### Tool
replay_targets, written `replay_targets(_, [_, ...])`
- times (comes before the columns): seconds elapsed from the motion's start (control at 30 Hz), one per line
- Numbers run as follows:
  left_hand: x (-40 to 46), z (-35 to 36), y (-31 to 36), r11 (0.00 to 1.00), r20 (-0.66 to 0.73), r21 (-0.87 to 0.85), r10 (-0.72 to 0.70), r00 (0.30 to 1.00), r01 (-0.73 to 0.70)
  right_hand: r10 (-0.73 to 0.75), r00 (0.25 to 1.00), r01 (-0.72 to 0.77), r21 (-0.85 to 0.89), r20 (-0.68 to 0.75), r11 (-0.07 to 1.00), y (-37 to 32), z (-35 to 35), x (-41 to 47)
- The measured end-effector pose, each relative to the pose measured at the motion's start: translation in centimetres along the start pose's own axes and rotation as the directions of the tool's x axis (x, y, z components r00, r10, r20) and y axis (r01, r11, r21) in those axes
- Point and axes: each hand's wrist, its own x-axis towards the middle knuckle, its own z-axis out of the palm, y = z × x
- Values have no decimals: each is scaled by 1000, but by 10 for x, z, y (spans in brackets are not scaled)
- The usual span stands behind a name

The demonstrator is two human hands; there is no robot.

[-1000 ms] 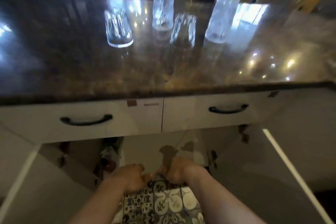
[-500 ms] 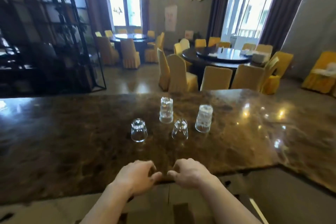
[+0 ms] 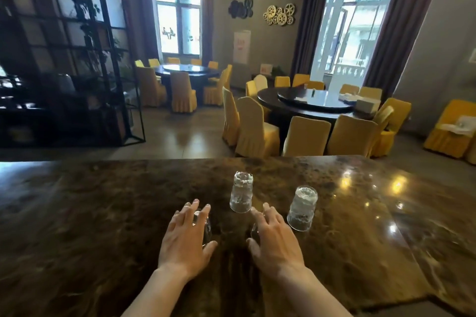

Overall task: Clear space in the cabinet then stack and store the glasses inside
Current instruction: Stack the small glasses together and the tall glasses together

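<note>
Clear glasses stand upside down on the dark marble counter [image 3: 103,213]. A tall stack of glasses [image 3: 241,196] is at the middle back and another stack [image 3: 302,208] is to its right. My left hand [image 3: 186,237] reaches over a short glass [image 3: 205,226], fingers spread and mostly covering it. My right hand [image 3: 274,237] hovers over a second short glass [image 3: 254,230], of which only a sliver shows. Neither hand has closed around its glass. The cabinet is out of view below the counter.
The counter's front edge [image 3: 386,301] runs along the lower right. Beyond the counter lies a dining room with round tables [image 3: 309,103] and yellow-covered chairs [image 3: 257,131]. A black metal shelf [image 3: 64,59] stands at the left.
The view rose from the open cabinet below the counter to the countertop. Both hands moved up from the cabinet and forward over the two short glasses, fingers spreading.
</note>
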Motion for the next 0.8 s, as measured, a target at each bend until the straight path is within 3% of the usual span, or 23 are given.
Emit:
replay_targets(0.43, [68,46,-20,988,270,138,-98,958,62,51,978,-9,-203,201,979,46,51,74])
replay_targets(0.57, [69,35,-24,997,233,55,-69,970,58,19,986,16,-208,164,978,45,43,77])
replay_targets(0.63, [64,31,-31,978,177,-129,-137,975,161,1,990,25,-182,140,983,44,40,75])
replay_targets(0.7, [57,31,-38,859,141,-401,-286,948,319,-12,995,23,-117,95,993,42,37,68])
replay_targets(0.8, [53,37,-45,463,222,-732,-533,817,500,0,1000,1,111,-5,994,37,38,53])
